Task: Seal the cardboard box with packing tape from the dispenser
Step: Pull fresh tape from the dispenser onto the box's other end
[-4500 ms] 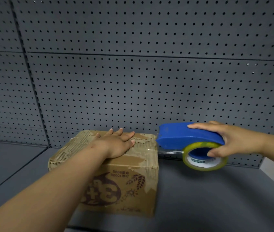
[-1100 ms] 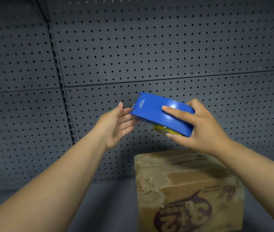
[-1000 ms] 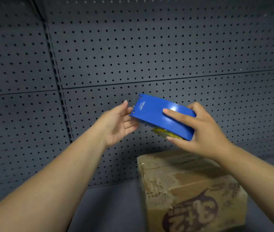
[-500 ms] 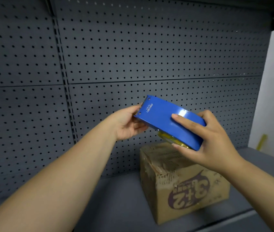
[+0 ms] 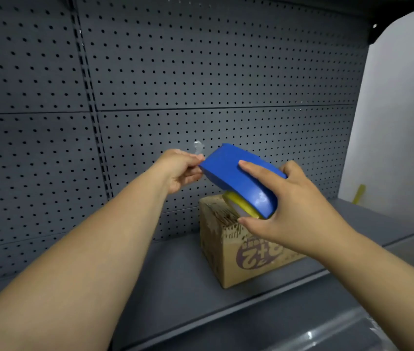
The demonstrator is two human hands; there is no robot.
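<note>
A worn cardboard box [image 5: 228, 259] with a purple print stands on the grey shelf, below my hands. My right hand [image 5: 284, 211] grips the blue tape dispenser [image 5: 236, 177] in the air above the box; its yellow tape roll [image 5: 241, 205] shows under the blue cover. At the dispenser's front tip, my left hand [image 5: 180, 171] pinches the clear tape end [image 5: 197, 148], which curls up above the fingers. The box top is mostly hidden behind the dispenser and my right hand.
A grey pegboard wall [image 5: 200, 72] closes the back. The grey shelf [image 5: 170, 287] runs left and right of the box, with its front edge low in view. A white wall [image 5: 400, 110] and a yellow strip [image 5: 359, 193] are at the right.
My left hand has closed on the clear tape end at the dispenser's tip, where half a second ago it only touched the tip. The dispenser sits slightly lower, closer to the box.
</note>
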